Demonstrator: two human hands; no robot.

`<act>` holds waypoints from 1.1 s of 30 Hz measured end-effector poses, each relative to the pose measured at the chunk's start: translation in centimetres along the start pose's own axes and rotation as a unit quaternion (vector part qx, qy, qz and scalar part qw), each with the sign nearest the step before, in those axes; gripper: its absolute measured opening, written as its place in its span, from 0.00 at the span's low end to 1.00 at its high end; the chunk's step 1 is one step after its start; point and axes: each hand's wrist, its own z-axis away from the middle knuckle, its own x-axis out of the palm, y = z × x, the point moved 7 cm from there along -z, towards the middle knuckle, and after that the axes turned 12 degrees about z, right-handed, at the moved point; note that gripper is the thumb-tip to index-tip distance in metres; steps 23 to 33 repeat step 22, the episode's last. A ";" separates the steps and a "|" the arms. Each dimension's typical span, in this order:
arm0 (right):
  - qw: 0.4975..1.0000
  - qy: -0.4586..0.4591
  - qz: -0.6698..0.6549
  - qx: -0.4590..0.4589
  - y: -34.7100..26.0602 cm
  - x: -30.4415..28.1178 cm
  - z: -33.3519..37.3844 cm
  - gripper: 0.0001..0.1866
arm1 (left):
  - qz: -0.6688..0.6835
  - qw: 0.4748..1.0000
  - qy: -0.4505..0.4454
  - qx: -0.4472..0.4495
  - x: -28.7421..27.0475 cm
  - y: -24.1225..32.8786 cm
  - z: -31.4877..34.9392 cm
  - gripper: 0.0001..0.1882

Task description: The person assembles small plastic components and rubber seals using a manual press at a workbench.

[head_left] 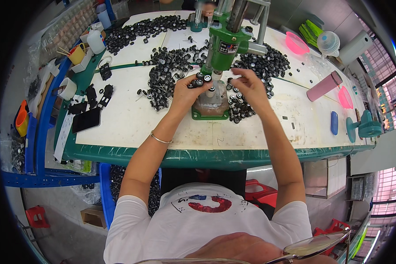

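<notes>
My left hand [185, 93] is closed around several small black toy wheels [199, 82] with silver hubs, at the left side of a green hand press [224, 46]. Another small wheel [212, 88] sits under the press ram, close to my left fingertips. To the right of the press, my right hand [254, 91] is raised with thumb and fingers apart, and I see nothing held in it. It hovers over a pile of loose wheels [242, 108] beside the press base [210, 115].
Wheels on thin metal axles [163, 81] lie heaped left of the press, with more wheels [141, 31] behind. A phone [86, 120] and black plastic parts [92, 97] lie at left. A pink bottle [324, 86], pink baskets [297, 43] and a small fan [328, 43] stand right.
</notes>
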 end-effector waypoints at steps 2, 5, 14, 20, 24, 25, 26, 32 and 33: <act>0.999 0.036 -0.019 0.021 -0.2 -2.5 -1.0 0.17 | -0.001 1.000 -0.006 -0.011 0.0 -0.1 0.0 0.10; 0.997 0.049 -0.031 0.046 -1.2 -5.6 -3.2 0.16 | -0.035 0.999 -0.005 -0.004 0.1 -0.5 -0.1 0.10; 0.927 0.136 -0.347 0.033 -14.1 -9.4 -13.3 0.13 | 0.018 1.000 0.024 -0.003 0.5 -1.3 -0.8 0.09; 0.826 -0.170 -0.529 0.095 -11.3 -8.7 -20.4 0.11 | 0.017 0.994 -0.079 0.074 1.9 -0.6 -0.8 0.09; 0.928 0.124 -0.351 -0.021 -11.1 -10.8 -19.4 0.11 | 0.011 0.999 -0.041 0.021 1.1 -1.0 -1.4 0.07; 0.928 0.124 -0.351 -0.021 -11.1 -10.8 -19.4 0.11 | 0.011 0.999 -0.041 0.021 1.1 -1.0 -1.4 0.07; 0.928 0.124 -0.351 -0.021 -11.1 -10.8 -19.4 0.11 | 0.011 0.999 -0.041 0.021 1.1 -1.0 -1.4 0.07; 0.928 0.124 -0.351 -0.021 -11.1 -10.8 -19.4 0.11 | 0.011 0.999 -0.041 0.021 1.1 -1.0 -1.4 0.07; 0.928 0.124 -0.351 -0.021 -11.1 -10.8 -19.4 0.11 | 0.011 0.999 -0.041 0.021 1.1 -1.0 -1.4 0.07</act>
